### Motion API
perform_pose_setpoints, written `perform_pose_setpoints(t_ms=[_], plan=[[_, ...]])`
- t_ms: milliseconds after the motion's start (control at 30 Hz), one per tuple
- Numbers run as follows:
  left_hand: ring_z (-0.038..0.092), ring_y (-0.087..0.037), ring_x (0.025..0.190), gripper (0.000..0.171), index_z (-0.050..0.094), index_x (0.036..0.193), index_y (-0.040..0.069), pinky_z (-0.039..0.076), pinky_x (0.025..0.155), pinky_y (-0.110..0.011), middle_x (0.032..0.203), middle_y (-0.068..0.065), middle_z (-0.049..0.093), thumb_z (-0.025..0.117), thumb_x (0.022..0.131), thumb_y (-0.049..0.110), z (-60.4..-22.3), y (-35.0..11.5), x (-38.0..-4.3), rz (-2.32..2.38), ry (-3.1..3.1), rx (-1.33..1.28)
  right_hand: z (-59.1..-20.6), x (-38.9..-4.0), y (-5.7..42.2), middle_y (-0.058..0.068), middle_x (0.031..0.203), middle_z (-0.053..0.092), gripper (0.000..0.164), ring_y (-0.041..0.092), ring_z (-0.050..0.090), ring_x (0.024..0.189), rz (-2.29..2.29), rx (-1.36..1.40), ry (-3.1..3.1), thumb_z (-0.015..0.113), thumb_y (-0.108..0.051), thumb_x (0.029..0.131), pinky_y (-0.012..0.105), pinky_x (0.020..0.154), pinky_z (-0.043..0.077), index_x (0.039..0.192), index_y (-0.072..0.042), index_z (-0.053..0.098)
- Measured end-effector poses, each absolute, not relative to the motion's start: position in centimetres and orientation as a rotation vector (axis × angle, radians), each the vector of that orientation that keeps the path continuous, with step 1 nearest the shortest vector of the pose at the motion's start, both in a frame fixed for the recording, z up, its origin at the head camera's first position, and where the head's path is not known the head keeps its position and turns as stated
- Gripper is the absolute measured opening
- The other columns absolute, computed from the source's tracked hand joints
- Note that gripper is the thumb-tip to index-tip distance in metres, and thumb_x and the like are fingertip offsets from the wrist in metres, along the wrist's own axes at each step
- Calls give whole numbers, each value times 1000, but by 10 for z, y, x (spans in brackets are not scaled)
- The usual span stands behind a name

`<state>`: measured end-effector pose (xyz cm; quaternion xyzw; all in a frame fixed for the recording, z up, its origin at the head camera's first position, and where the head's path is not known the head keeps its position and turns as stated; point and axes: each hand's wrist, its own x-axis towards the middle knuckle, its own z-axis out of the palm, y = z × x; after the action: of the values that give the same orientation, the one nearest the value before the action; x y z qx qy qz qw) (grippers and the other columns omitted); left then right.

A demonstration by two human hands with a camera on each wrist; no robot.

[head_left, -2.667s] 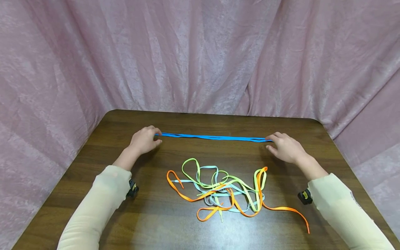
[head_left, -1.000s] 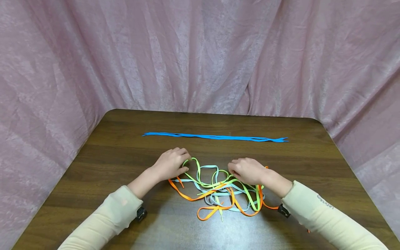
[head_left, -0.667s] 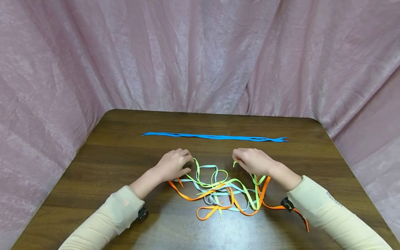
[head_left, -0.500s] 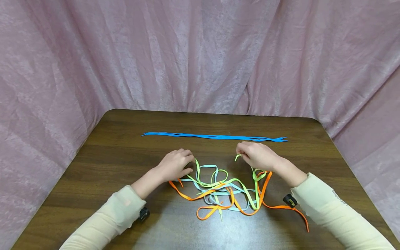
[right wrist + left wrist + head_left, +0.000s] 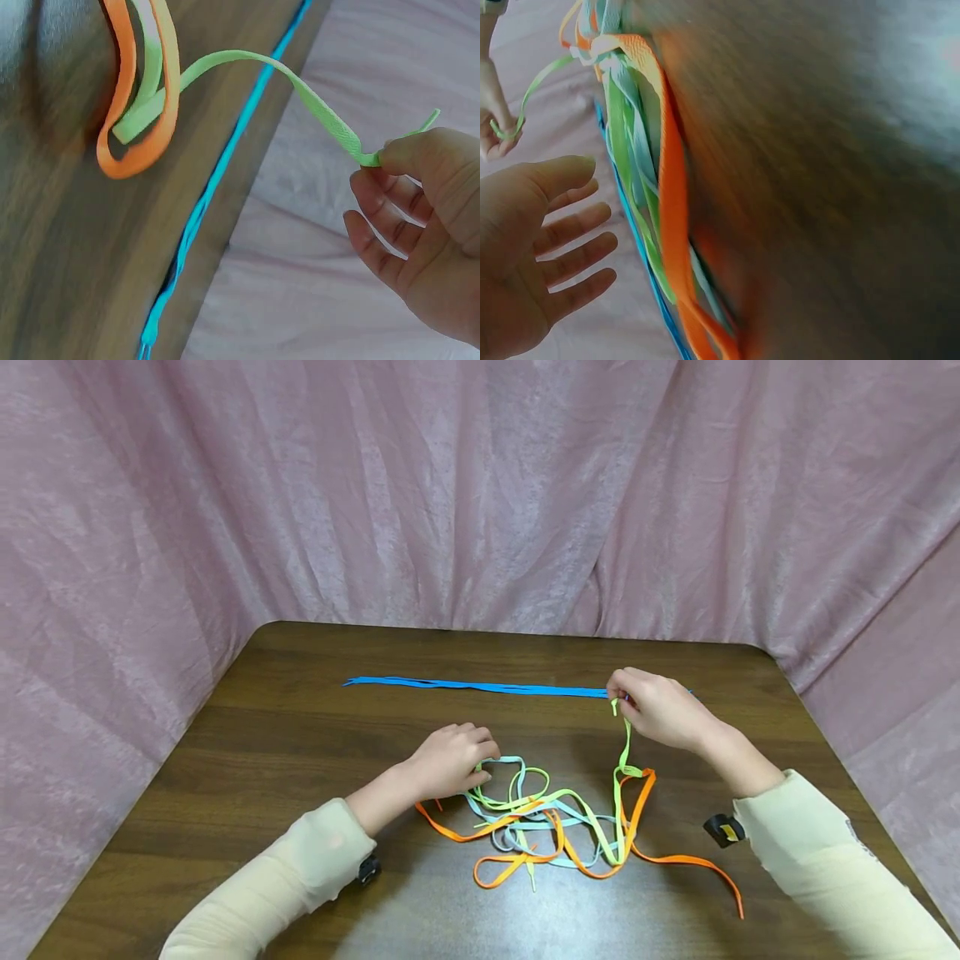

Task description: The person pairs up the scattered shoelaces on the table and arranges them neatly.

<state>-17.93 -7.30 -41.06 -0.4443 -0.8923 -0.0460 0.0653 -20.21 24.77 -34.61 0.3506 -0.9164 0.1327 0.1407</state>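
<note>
My right hand (image 5: 663, 710) pinches a yellow-green shoelace (image 5: 626, 745) near one tip, between thumb and index finger. That lace rises off the table and runs down into a loose tangle. An orange shoelace (image 5: 693, 862) and a light blue shoelace (image 5: 555, 828) lie in the same tangle. Over the tangle's left side hovers my left hand (image 5: 450, 762); the left wrist view shows its fingers (image 5: 581, 259) spread, with nothing between them. Behind, blue shoelaces (image 5: 480, 686) lie stretched in a straight bundle, their right part hidden by my right hand.
All the laces lie on a dark wooden table (image 5: 247, 793) with rounded far corners. A pink curtain (image 5: 465, 510) hangs behind the table and along its sides. A small black camera (image 5: 724, 831) sits at my right wrist.
Both hands have left the straight blue laces and come to the tangle. My right hand has taken the yellow-green lace's end and pulled it up, away and right. My left hand has shifted slightly right.
</note>
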Motion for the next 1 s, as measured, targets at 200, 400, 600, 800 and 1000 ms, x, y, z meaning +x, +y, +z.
perform_pose_setpoints(t_ms=[200, 400, 600, 800, 1000], plan=[[57, -15, 86, 20, 67, 100, 19, 47, 70, -28, 98, 3, 62, 67, 82, 28, -407, -51, -180, -46, -2648, -1433, -338, -202, 264, -5, 72, 48, 19, 8, 41, 60, 362, 942, -2631, 57, 7, 75, 25, 52, 35, 81, -11, 53], [55, -14, 83, 21, 66, 100, 19, 44, 64, -24, 94, 4, 60, 64, 84, 31, -402, -27, -181, 38, -2582, -1534, -336, -202, 280, -5, 74, 50, 20, 11, 47, 63, 370, 876, -2602, 58, 7, 72, 27, 54, 37, 81, -11, 53], [55, -14, 84, 20, 65, 102, 20, 45, 66, -25, 95, 5, 60, 62, 85, 31, -400, -8, -183, 44, -2610, -1565, -338, -200, 291, -4, 75, 51, 21, 10, 46, 64, 373, 802, -2618, 58, 7, 71, 28, 54, 38, 82, -10, 54], [55, -13, 83, 22, 65, 104, 21, 46, 65, -24, 95, 5, 59, 61, 85, 31, -401, 7, -183, 100, -2675, -1566, -343, -199, 299, -5, 72, 49, 21, 9, 44, 62, 381, 758, -2636, 57, 8, 72, 27, 53, 37, 80, -10, 54], [55, -11, 80, 23, 65, 99, 23, 45, 62, -23, 90, 7, 57, 61, 84, 40, -406, 22, -178, 189, -2676, -1579, -350, -199, 301, -6, 72, 49, 23, 9, 45, 62, 393, 742, -2640, 57, 8, 71, 28, 53, 38, 79, -13, 53]])
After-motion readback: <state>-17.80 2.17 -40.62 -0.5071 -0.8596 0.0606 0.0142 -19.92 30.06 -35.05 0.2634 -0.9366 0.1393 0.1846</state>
